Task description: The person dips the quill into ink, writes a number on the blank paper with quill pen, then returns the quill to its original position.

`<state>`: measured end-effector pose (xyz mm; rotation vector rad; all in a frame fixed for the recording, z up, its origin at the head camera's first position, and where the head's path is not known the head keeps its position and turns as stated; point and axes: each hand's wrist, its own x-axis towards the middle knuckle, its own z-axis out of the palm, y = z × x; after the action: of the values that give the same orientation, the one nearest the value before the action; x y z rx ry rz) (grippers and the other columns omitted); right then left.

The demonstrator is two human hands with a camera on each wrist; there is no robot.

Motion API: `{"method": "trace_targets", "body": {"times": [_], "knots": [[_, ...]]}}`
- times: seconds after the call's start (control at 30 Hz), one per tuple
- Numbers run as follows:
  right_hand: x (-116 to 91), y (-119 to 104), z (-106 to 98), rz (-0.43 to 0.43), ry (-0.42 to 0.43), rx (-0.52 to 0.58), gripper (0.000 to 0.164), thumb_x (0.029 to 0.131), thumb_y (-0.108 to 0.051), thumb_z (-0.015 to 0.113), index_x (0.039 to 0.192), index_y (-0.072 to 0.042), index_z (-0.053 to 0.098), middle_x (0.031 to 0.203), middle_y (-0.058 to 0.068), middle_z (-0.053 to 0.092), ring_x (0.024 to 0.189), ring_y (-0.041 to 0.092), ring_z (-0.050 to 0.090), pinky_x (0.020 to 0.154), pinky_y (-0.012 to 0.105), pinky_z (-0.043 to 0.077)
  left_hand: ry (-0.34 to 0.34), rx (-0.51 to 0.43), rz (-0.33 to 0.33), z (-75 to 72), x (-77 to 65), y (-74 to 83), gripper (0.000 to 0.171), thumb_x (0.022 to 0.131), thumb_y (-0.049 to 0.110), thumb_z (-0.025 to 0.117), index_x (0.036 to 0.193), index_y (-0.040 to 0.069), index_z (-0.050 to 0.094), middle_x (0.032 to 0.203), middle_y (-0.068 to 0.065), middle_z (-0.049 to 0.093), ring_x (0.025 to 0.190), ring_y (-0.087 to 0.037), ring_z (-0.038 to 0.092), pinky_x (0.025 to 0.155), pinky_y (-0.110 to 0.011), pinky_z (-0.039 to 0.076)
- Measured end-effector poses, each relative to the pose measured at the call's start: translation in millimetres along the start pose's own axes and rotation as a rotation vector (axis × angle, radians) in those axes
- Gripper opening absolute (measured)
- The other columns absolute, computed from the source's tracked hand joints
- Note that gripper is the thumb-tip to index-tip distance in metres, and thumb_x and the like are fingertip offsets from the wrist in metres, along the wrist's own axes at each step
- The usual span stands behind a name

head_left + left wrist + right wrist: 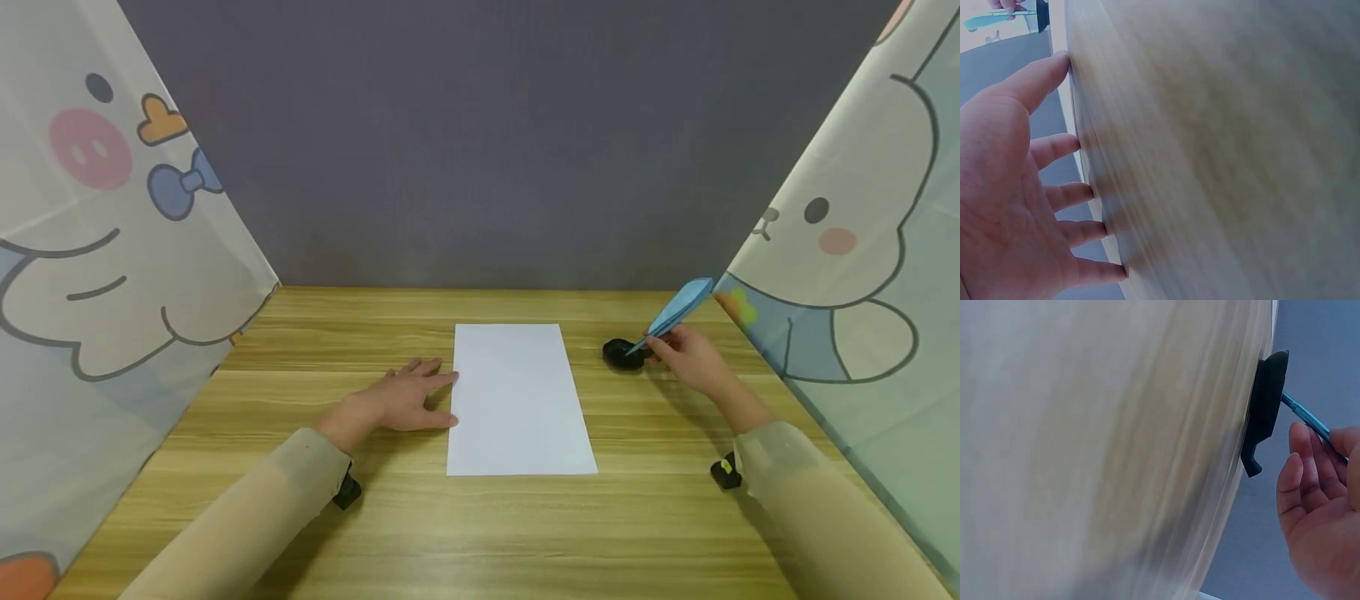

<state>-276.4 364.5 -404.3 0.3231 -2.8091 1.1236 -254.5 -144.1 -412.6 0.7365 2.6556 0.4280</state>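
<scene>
A blue feather quill pen (681,305) is pinched in my right hand (692,360), feather end up and to the right. Its point slants down to a small black dish (619,356) on the table's right side. In the right wrist view, the pen's metallic blue shaft (1311,420) meets the edge of the black dish (1266,400), which has a short handle. At centre lies a blank white sheet of paper (521,400). My left hand (401,400) rests with spread fingers at its left edge, thumb and index tips on the paper.
The wooden table (517,533) runs back to a dark grey panel (495,150). Cartoon-printed white cloths hang at the left (150,267) and right (862,242). Small black devices sit at the left cuff (347,492) and right cuff (725,472).
</scene>
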Motion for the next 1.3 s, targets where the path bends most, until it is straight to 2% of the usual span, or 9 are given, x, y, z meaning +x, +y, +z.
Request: {"method": "trace_targets", "body": {"times": [0.13, 0.33, 0.57, 0.8, 1.03, 1.3], "knots": [[0.6, 1.6, 0.0, 0.006, -0.008, -0.012, 0.033, 0.117, -0.021, 0.056, 0.124, 0.009, 0.067, 0.098, 0.024, 0.076, 0.078, 0.019, 0.072, 0.059, 0.03, 0.055, 0.002, -0.002, 0.005, 0.3, 0.1, 0.2, 0.086, 0.104, 0.065, 0.064, 0.174, 0.025, 0.035, 0.184, -0.018, 0.017, 0.169, -0.052, 0.012, 0.127, -0.084, 0.014], [-1.7, 3.2, 0.2, 0.016, -0.016, -0.014, 0.036, 0.117, -0.024, 0.056, 0.126, 0.009, 0.066, 0.101, 0.027, 0.076, 0.082, 0.022, 0.075, 0.062, 0.031, 0.057, -0.003, -0.006, 0.016, 0.4, -0.8, 1.1, 0.086, 0.105, 0.063, 0.065, 0.174, 0.023, 0.035, 0.184, -0.019, 0.017, 0.169, -0.053, 0.011, 0.128, -0.083, 0.013], [-6.0, -3.7, -2.6, 0.012, 0.017, 0.017, 0.04, 0.118, -0.026, 0.053, 0.13, 0.01, 0.064, 0.119, 0.033, 0.074, 0.085, 0.014, 0.077, 0.07, 0.034, 0.063, -0.009, -0.008, 0.017, 0.7, 0.2, 0.7, 0.086, 0.104, 0.064, 0.065, 0.175, 0.024, 0.034, 0.184, -0.019, 0.016, 0.169, -0.053, 0.01, 0.129, -0.083, 0.012], [-5.4, -12.6, -0.8, -0.004, 0.027, 0.068, 0.044, 0.119, -0.027, 0.052, 0.138, 0.011, 0.061, 0.126, 0.033, 0.073, 0.087, 0.003, 0.075, 0.075, 0.031, 0.064, -0.004, -0.012, 0.017, 0.9, 0.5, -0.4, 0.087, 0.104, 0.064, 0.065, 0.175, 0.024, 0.034, 0.184, -0.019, 0.016, 0.17, -0.052, 0.01, 0.129, -0.082, 0.012], [6.3, -33.9, 11.3, 0.005, 0.029, 0.161, 0.045, 0.118, -0.026, 0.053, 0.143, 0.01, 0.059, 0.132, 0.035, 0.072, 0.085, 0.001, 0.075, 0.072, 0.029, 0.064, -0.008, -0.02, 0.021, 0.4, 0.5, -0.6, 0.086, 0.105, 0.063, 0.064, 0.174, 0.023, 0.035, 0.184, -0.02, 0.016, 0.169, -0.054, 0.011, 0.128, -0.083, 0.012], [27.3, -55.3, 32.1, -0.033, 0.016, 0.149, 0.042, 0.118, -0.025, 0.052, 0.142, 0.009, 0.06, 0.131, 0.033, 0.072, 0.086, 0.008, 0.075, 0.073, 0.031, 0.064, 0.001, -0.013, 0.025, -0.2, 0.5, -1.0, 0.086, 0.105, 0.064, 0.064, 0.174, 0.023, 0.035, 0.184, -0.021, 0.017, 0.168, -0.055, 0.012, 0.128, -0.083, 0.013]]}}
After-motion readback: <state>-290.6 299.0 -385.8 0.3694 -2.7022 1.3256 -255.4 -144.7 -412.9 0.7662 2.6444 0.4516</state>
